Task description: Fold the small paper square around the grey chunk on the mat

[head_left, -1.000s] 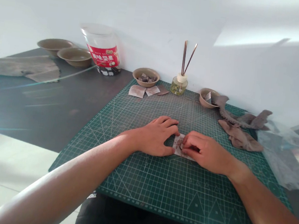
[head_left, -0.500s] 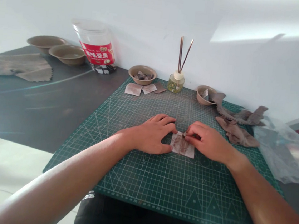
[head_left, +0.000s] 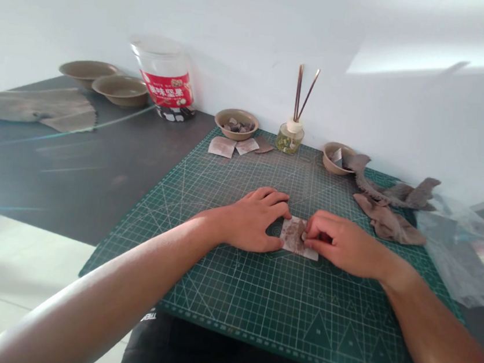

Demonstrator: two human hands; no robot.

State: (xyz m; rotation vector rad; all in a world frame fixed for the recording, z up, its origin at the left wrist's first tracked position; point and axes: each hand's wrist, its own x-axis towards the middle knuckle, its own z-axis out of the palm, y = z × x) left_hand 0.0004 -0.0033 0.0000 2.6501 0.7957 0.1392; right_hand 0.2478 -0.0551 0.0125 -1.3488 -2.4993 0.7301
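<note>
Smudged sheet (head_left: 292,234), near edge roughly crosswise

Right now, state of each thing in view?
Left hand, on sheet's edge
Right hand, pinching small piece
Sheet, flat, smudged brown
Middle bowl, holding fragments
Right bowl, upright
Left bowls, upright
Jar, upright
Reed bottle, sticks in
Right cloths, crumpled
Mat, flat
Plastic, rumpled

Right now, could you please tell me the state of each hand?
Left hand: open, touching the stained sheet's edge.
Right hand: closed, pinching a small piece.
</note>
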